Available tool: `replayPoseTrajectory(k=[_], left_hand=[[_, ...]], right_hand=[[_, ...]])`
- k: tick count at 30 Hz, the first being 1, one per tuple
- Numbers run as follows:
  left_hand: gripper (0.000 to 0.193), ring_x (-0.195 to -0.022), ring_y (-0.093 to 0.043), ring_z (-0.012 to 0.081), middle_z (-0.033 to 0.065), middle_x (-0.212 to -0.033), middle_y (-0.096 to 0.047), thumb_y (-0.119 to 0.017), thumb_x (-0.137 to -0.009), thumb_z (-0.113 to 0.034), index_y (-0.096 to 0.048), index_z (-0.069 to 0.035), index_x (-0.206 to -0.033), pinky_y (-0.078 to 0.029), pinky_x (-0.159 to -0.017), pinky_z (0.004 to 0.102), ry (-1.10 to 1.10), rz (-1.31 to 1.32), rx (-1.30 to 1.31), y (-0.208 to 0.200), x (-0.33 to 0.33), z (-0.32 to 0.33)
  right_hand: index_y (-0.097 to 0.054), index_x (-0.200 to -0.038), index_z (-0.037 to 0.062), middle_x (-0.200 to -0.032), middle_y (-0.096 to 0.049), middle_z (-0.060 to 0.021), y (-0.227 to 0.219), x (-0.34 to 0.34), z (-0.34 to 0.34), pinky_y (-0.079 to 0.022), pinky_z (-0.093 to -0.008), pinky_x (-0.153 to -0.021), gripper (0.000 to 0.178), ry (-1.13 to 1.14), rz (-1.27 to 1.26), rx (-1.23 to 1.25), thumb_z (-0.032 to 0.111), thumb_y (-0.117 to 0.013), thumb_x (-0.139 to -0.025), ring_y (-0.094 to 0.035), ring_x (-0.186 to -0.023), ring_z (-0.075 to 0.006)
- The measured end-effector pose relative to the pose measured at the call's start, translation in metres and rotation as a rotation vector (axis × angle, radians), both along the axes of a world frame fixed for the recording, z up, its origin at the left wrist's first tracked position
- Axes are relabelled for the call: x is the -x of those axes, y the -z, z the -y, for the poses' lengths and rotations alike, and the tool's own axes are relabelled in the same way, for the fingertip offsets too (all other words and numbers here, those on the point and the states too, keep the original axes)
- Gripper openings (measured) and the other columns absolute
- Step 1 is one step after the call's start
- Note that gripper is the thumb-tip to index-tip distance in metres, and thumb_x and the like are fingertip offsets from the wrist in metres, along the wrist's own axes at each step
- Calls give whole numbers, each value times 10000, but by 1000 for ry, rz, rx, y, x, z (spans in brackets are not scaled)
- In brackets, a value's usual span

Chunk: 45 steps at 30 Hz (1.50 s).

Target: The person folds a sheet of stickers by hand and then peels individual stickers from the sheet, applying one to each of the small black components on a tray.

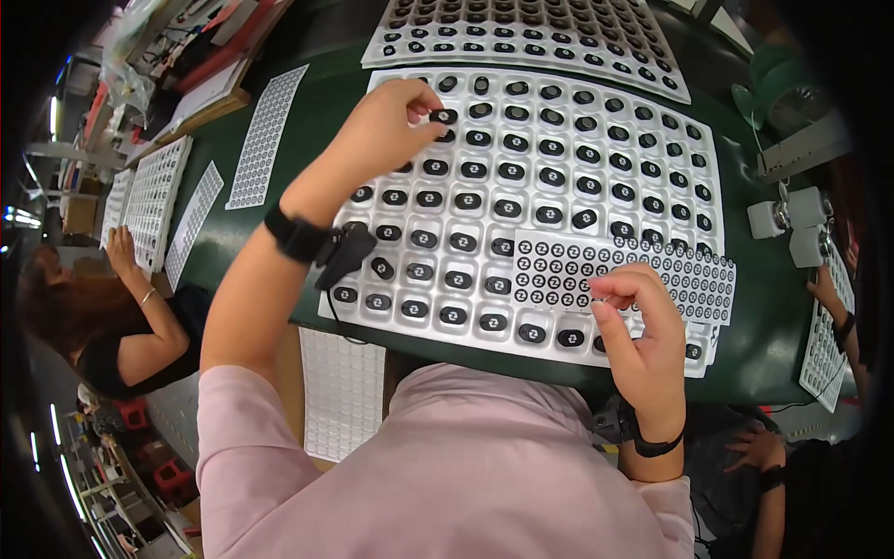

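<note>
A white plastic tray [447, 256] lies before me, its pockets holding black oval pieces, many with a white round mark on top. Near its far left corner, my left hand [396, 121] has thumb and forefinger closed about one black oval piece [445, 116] at its pocket. A sheet of round black-and-white stickers [559, 270] rests across the tray's near right part, covering some pockets. Over this sheet is my right hand [643, 321], thumb and forefinger brought together in a pinch; whatever is between the tips is too small to make out.
Beyond my tray stands another filled tray [521, 47]. Two more sticker sheets, a long one [267, 140] and a shorter one [196, 219], lie on the green table [321, 112] at left. Co-workers sit on both sides. White blocks [808, 210] stand at right.
</note>
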<state>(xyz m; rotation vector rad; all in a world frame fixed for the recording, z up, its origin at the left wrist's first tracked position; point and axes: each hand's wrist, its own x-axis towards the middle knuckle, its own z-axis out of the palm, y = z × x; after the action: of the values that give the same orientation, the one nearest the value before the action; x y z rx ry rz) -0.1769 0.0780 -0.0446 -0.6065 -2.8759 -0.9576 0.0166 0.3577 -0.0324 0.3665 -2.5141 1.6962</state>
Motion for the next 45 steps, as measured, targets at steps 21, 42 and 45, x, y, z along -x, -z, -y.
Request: replayPoseTrajectory(k=[21,42,45], left_hand=[[233,-737,-623,231,118,-818,-651,-730,-736,-184,-671,-15,-885,-503,-676,331,91,32,200,32,55,-35],[250,-833,-632,222,78,-937,-656,-724,-734,-21,-632,-45,-966,-498,-720,301,386,68,-378,-43,-136,-77],[247,-935,-621,288,106,-1035,-644,-719,-742,-55,-619,-52,-967,-506,-773,350,419,-43,-342,-17,-149,-101]], right_hand=[[-580,-900,-16,-873,-555,-57,5,-9,-31,-408,-244,-722,48,169,65,-47,-13,-593,-854,-493,-776,-126],[-591,-806,16,-790,-578,-77,16,26,-41,-415,-305,-660,93,273,-152,-591,30,-675,-770,-547,-746,-217],[-602,-802,14,-788,-590,-84,13,34,-39,-429,-320,-649,91,289,-209,-660,35,-682,-764,-570,-745,-239]])
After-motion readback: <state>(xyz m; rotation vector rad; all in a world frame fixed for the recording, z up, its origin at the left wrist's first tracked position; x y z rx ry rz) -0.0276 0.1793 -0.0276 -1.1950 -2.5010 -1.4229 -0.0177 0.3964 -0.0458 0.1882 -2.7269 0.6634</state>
